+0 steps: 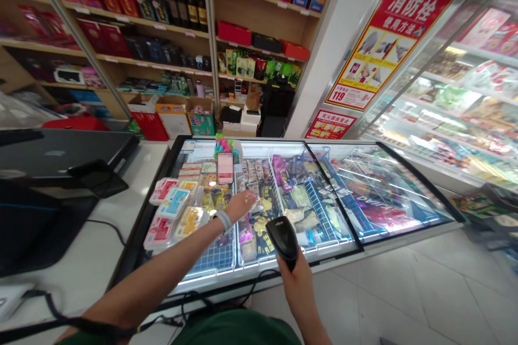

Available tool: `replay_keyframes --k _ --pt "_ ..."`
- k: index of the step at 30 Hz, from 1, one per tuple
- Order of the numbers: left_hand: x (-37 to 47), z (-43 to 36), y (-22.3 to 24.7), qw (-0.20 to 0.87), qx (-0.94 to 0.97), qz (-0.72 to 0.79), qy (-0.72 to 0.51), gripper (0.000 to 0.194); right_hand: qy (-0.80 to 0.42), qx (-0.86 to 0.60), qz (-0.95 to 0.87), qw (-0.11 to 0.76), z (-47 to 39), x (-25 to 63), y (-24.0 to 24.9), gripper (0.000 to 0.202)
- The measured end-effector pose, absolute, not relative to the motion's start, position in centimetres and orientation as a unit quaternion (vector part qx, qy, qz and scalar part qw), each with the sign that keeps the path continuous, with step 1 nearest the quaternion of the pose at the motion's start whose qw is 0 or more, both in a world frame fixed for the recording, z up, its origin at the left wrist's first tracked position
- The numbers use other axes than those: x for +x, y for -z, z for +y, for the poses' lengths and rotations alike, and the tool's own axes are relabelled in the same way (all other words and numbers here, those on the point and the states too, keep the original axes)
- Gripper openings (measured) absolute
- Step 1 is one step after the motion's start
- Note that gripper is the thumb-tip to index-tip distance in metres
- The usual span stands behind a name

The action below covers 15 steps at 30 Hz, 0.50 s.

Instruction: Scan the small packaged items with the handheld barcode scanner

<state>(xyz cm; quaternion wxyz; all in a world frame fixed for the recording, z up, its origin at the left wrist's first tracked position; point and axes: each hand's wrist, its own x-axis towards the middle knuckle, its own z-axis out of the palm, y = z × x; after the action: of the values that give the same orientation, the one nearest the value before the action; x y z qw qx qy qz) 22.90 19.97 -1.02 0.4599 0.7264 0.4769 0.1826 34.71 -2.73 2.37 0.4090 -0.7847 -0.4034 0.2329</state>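
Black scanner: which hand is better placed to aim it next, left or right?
Probably the right hand: it grips the black scanner by its lower end, above the freezer. The left hand reaches over the freezer, apart from the scanner; whether it holds anything is unclear.

I wear a dark green top (243, 330), my forearms (162, 276) bare, with a slim pale grey band (223, 220) around my left wrist (211, 230).

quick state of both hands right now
Left hand: cannot tell whether it holds anything.
Right hand: closed, holding the black handheld barcode scanner.
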Motion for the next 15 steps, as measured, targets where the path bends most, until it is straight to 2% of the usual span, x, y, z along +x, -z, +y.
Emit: replay_keyframes --k 6,7,9,12,15 --pt "20.2 7.6 -2.1 0.616 0.639 0.402 -0.226 0.054 -0.281 -0.758 -0.41 0.423 -0.2 35.3 -3.9 0.037" --pt "20.0 6.4 -2.5 0.677 0.569 0.393 -0.253 0.058 -0.299 -0.744 -0.425 0.421 0.1 34.8 -4.0 0.036" --pt "19.8 4.8 -3.1 0.731 0.473 0.383 -0.309 0.059 -0.341 -0.698 -0.464 0.424 0.4 33.4 -3.9 0.037" --pt "19.2 3.7 -3.5 0.724 0.375 0.426 -0.392 0.051 -0.381 -0.604 -0.568 0.409 0.1 31.0 -4.0 0.041" --pt "17.5 2.8 -4.3 0.683 0.311 0.484 -0.45 0.046 -0.346 -0.538 -0.684 0.35 0.2 30.0 -6.6 0.049"
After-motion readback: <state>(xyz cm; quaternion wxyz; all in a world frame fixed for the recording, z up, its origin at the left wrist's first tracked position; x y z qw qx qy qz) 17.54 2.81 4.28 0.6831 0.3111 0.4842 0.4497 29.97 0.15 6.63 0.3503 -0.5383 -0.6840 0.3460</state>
